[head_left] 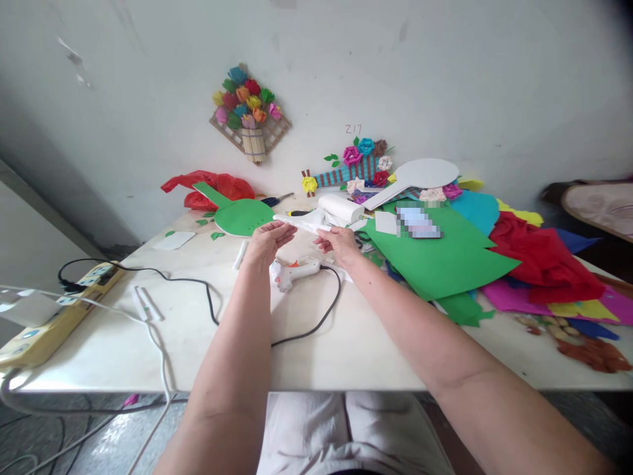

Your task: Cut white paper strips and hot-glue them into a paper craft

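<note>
The left hand [273,237] and the right hand [341,243] pinch the white strip [302,224] near its opposite ends, over the table [198,356] and just beyond the glue gun [295,272] as seen from the person. A light pinch and an even pull should suit it best, likely sparing it creases or tears. Its long axis runs roughly left to right, the left end pointing slightly away from the person.

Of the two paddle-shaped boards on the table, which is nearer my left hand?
The green paddle, its round end close beside your left hand. The other paddle is white and lies farther back, to the right.
</note>
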A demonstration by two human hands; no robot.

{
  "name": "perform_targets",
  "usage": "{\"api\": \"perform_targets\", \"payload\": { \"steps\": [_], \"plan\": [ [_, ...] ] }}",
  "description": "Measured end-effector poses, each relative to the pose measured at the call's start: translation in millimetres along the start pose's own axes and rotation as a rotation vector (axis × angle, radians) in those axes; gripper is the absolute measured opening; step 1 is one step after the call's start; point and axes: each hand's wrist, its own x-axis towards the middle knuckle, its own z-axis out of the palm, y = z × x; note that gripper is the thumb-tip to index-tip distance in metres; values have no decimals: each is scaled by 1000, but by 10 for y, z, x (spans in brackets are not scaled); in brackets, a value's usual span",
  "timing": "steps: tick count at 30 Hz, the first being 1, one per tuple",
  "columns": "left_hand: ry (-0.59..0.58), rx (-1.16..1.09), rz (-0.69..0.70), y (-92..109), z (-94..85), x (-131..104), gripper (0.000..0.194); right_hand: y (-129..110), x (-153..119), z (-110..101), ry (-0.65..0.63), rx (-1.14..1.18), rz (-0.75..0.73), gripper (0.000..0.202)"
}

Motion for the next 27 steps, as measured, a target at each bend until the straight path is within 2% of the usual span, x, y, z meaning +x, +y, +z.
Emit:
{"api": "perform_targets", "payload": {
  "steps": [20,27],
  "plan": [
    [136,-42,12,17,30,0,20,2,6,-16,-30,-37,-15,16],
    [213,0,-21,39,76,-13,20,-44,-5,-8,-30,-47,44,16]
  ]
}}
